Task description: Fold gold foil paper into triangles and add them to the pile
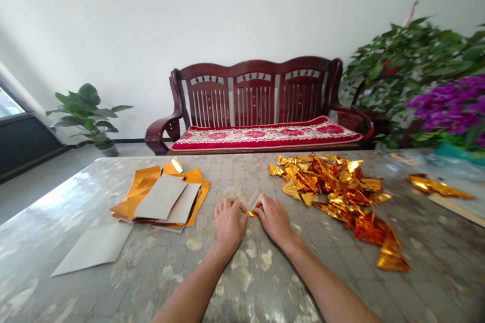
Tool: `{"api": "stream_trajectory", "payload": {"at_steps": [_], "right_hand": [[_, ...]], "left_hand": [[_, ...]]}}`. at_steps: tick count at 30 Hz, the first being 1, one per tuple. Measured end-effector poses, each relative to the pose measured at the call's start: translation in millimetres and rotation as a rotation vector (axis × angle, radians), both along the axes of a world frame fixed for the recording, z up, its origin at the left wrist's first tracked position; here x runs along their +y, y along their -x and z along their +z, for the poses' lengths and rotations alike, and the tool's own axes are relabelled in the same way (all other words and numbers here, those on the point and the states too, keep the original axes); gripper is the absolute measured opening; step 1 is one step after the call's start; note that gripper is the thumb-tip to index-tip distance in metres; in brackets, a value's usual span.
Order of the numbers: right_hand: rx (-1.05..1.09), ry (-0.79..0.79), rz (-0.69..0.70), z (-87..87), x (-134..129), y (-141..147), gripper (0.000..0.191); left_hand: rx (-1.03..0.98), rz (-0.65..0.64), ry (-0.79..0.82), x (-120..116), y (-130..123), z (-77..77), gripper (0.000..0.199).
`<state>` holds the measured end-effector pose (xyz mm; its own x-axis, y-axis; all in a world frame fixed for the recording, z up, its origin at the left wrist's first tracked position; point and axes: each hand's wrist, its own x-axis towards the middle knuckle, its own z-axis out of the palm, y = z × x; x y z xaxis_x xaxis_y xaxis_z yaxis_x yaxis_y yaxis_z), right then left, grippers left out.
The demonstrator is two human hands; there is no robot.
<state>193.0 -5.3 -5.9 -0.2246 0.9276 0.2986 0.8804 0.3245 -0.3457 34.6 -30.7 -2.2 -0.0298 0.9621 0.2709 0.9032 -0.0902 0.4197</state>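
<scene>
Both hands meet over the middle of the table around a small sheet of gold foil paper (253, 203), its pale back showing and a gold edge turned up. My left hand (230, 219) pinches the left side of the sheet with thumb and fingers. On the other side, my right hand (273, 217) grips the right edge, fingers closed. Parts of the sheet are hidden under the fingers. To the left lies a stack of gold foil paper sheets (162, 197), some with the pale side up. A heap of folded gold foil pieces (329, 181) spreads to the right.
One loose pale sheet (94, 246) lies at the table's left. Clear plastic wrapping (409, 161) and another folded gold piece (441, 186) are at the far right. Behind the patterned table (166, 282) stands a wooden bench (253, 96), with plants on both sides.
</scene>
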Motion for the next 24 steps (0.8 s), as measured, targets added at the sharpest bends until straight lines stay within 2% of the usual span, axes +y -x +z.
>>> {"api": "stream_trajectory", "payload": {"at_steps": [9,16,20,24], "right_hand": [[-0.023,-0.009,0.024,-0.9,-0.4,-2.6,0.011],[0.036,-0.030,-0.003,-2.2,-2.6,-2.9,0.010],[0.006,-0.043,0.050,0.6,-3.7,-9.9,0.013],[-0.082,-0.087,0.165,8.8,-7.3,-17.6,0.012]], "left_hand": [[-0.005,-0.083,-0.032,-3.1,-0.2,2.1,0.014],[0.022,-0.050,-0.006,-3.9,-0.4,4.0,0.012],[0.035,-0.036,0.007,-1.2,1.2,5.6,0.011],[0.058,-0.096,0.033,4.7,6.8,10.4,0.009]]}}
